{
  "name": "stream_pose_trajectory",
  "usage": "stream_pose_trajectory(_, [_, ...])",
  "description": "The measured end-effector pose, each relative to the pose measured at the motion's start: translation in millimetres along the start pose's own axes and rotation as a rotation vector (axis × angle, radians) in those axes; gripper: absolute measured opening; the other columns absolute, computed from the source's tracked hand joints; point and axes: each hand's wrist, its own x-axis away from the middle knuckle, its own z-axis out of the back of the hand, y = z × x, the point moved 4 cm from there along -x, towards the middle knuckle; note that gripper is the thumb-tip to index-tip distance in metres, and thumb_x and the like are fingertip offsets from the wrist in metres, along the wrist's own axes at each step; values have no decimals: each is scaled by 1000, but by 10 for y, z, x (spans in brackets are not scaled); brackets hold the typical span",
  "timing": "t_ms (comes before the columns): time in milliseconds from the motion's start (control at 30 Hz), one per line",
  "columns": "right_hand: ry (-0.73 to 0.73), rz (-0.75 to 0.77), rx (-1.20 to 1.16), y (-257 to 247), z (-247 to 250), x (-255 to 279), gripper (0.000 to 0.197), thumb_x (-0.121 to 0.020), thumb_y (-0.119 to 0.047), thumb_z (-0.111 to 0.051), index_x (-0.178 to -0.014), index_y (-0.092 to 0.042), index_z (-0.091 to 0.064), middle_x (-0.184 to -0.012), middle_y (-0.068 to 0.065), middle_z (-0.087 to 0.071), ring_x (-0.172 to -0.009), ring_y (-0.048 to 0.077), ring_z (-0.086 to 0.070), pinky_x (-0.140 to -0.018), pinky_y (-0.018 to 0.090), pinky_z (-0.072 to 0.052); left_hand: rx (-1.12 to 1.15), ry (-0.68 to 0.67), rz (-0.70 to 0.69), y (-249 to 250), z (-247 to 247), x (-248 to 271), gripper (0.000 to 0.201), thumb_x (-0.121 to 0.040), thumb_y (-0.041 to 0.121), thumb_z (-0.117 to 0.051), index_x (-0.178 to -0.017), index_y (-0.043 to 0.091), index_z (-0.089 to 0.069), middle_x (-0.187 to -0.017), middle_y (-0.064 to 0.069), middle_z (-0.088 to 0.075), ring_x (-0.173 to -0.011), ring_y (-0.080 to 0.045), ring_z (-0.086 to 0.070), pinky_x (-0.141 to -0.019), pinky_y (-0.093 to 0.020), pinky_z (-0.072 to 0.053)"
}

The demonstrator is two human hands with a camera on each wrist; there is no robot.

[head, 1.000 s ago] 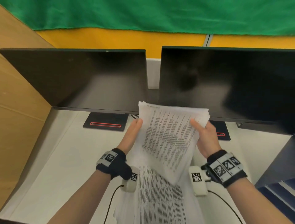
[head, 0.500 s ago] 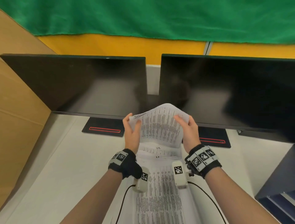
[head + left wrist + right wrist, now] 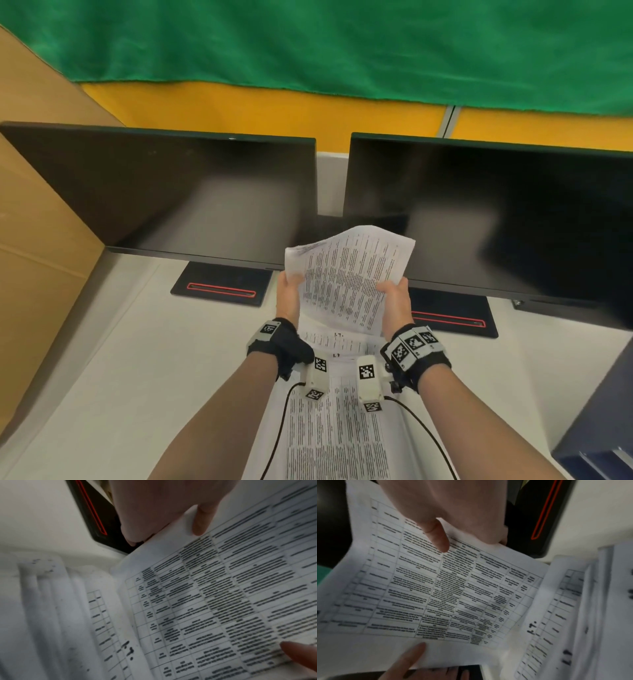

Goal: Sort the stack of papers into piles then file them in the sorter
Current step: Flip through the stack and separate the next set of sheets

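Note:
A printed sheet (image 3: 346, 281) with a table of text is held up in front of the gap between two monitors. My left hand (image 3: 289, 296) pinches its left edge, thumb on top (image 3: 200, 520). My right hand (image 3: 394, 299) pinches its right edge, thumb on the print (image 3: 436, 538). The sheet (image 3: 436, 588) bows upward between the hands. Under it a stack of papers (image 3: 329, 428) lies on the white desk between my forearms, its sheets fanned out (image 3: 60, 608). The fingers behind the sheet are hidden.
Two dark monitors (image 3: 171, 192) (image 3: 496, 219) stand close behind the sheet, their black bases with red lines (image 3: 221, 289) on the desk (image 3: 120, 377). A brown cardboard wall (image 3: 37, 240) closes the left side. A dark blue slatted object (image 3: 599, 428) sits at the right edge.
The hands moved closer together and away from me. The flat, fanned papers held a second ago gave way to one bowed sheet, which now tilts up to the right.

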Motion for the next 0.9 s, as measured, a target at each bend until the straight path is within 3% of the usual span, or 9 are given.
stream_pose_trajectory(67, [-4,-20,18,63,-30,-27,37,-89,-1,-41,-121,-20,-39,-126,6,-52,-113,23,-49,-99,46,-40,-52,-2,-5,-67,-8,-33,29,-88,20,-47,-117,14,-46,-115,-11,-58,-104,-28,-57,-94,-48,-46])
stream_pose_trajectory(233, [-10,66,63,50,-113,20,39,-96,-9,-41,-132,-23,-44,-133,-1,-53,-124,18,-48,-109,46,-36,-175,33,-118,122,18,140,35,-98,16,-41,-133,11,-37,-120,-2,-51,-114,-20,-50,-95,-31,-39])
stream_pose_trajectory(367, [-89,228,74,-179,-247,274,32,-97,-17,-45,-127,-24,-44,-120,-9,-58,-109,6,-56,-93,30,-45,-315,145,-294,446,347,325,46,-96,33,-45,-138,14,-38,-133,-3,-52,-123,-20,-49,-103,-37,-41])
stream_pose_trajectory(400, [-112,263,82,-212,-273,345,33,-96,-21,-49,-127,-24,-42,-119,-8,-58,-108,6,-56,-91,27,-45,-345,169,-339,524,485,385,48,-95,38,-45,-137,14,-38,-134,-5,-51,-123,-21,-49,-103,-41,-42])
stream_pose_trajectory(467, [-144,306,160,-171,-264,444,46,-94,-23,-53,-136,-24,-36,-123,-5,-54,-113,8,-52,-97,27,-41,-371,210,-409,677,843,548,35,-97,30,-45,-129,15,-44,-120,-2,-59,-108,-19,-58,-92,-39,-49])
stream_pose_trajectory(567, [-150,293,412,174,-87,503,46,-93,-18,-53,-136,-24,-38,-126,-2,-48,-119,12,-45,-102,30,-36,-467,239,-240,666,1488,773,25,-97,17,-43,-122,18,-45,-102,3,-60,-87,-16,-60,-81,-38,-51])
stream_pose_trajectory(667, [-122,308,734,642,164,556,39,-91,-13,-54,-127,-25,-46,-125,2,-48,-120,18,-44,-105,40,-37,-775,304,45,245,2258,828,22,-93,14,-42,-114,11,-48,-111,-11,-60,-96,-31,-57,-92,-46,-45])
stream_pose_trajectory(733, [-111,326,1000,888,310,617,39,-90,-14,-53,-127,-25,-47,-125,2,-49,-118,21,-44,-102,37,-35,-904,373,194,-63,2682,830,28,-93,14,-42,-119,5,-49,-116,-17,-59,-102,-34,-55,-97,-47,-43])
stream_pose_trajectory(900, [-94,347,1208,1100,520,745,45,-84,-15,-57,-126,-28,-48,-131,1,-46,-120,21,-41,-103,41,-34,-1074,462,410,-280,3321,720,35,-90,8,-47,-123,-1,-46,-116,-26,-55,-103,-40,-54,-90,-45,-44])
